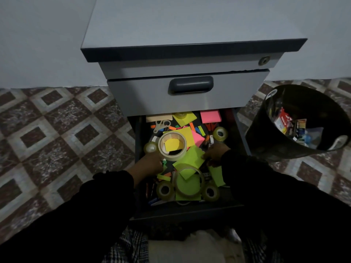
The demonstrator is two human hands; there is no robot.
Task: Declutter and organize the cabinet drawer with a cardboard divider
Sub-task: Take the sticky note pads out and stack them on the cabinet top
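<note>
A person is kneeling or sitting in front of a grey cabinet (190, 54) that is filling the upper centre of the frame, and is looking down into its lower drawer (190, 209), which is pulled out toward the bottom centre. The drawer above it is closed.

The open drawer is crowded with loose stationery, which is likely why both hands are inside it at once. The left hand (150, 165), in a dark sleeve, is reaching in from the lower left and sitting just beside a large roll of beige tape (172, 146); the roll is tilted up on the pile, apparently lifted or propped by that hand. Whether the fingers are clamped on it cannot be told, since the roll and papers are hiding them. The right hand (216, 154) is coming in from the right and touching the edge of a bright green paper sheet (190, 158); its fingers are looking curled together around the paper's edge, though the dim light is leaving this uncertain.

Smaller clear tape rolls (165, 190) are lying near the drawer's front, with pink sticky notes (210, 116) and scissors (161, 125) toward the back.

A black waste bin (266, 130) is standing on the tiled floor (57, 120) at the right of the frame, close to the drawer, probably placed there for discards; it is already holding some packaging. No cardboard divider is visible.
</note>
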